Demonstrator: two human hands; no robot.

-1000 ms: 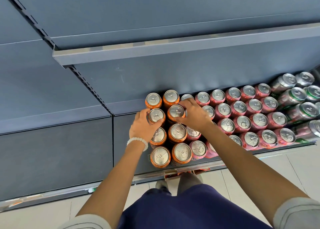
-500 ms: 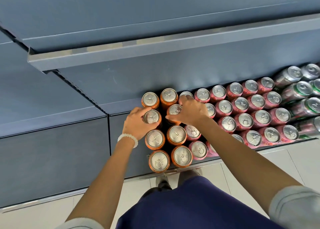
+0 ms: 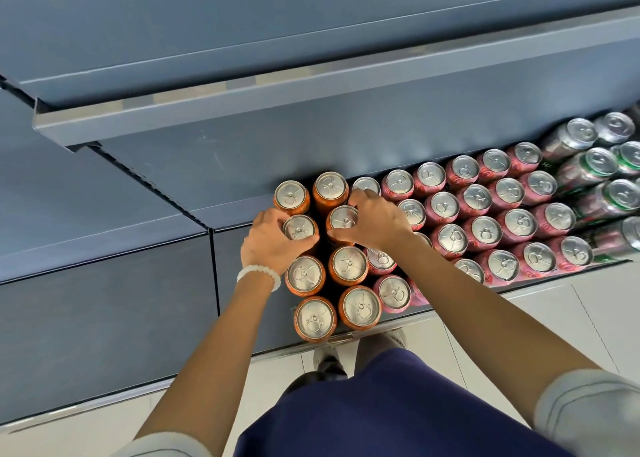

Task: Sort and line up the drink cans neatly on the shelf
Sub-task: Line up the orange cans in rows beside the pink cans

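Orange cans stand in two columns at the left end of the bottom shelf (image 3: 540,285). My left hand (image 3: 268,242) grips an orange can (image 3: 299,230) in the left column, second row from the back. My right hand (image 3: 375,219) grips the neighbouring orange can (image 3: 343,218) in the right column. In front of them stand more orange cans (image 3: 348,265). Pink cans (image 3: 485,223) fill rows to the right; my right arm hides some of them. Green cans (image 3: 601,162) stand at the far right.
An upper grey shelf edge (image 3: 311,100) overhangs the cans at the back. A dark grey panel (image 3: 104,311) lies left of the cans. The tiled floor (image 3: 561,318) and my shoes lie below the shelf front.
Both hands have kept hold of the same two orange cans. The camera view has drifted, so the shelf and cans sit slightly differently in the frame.
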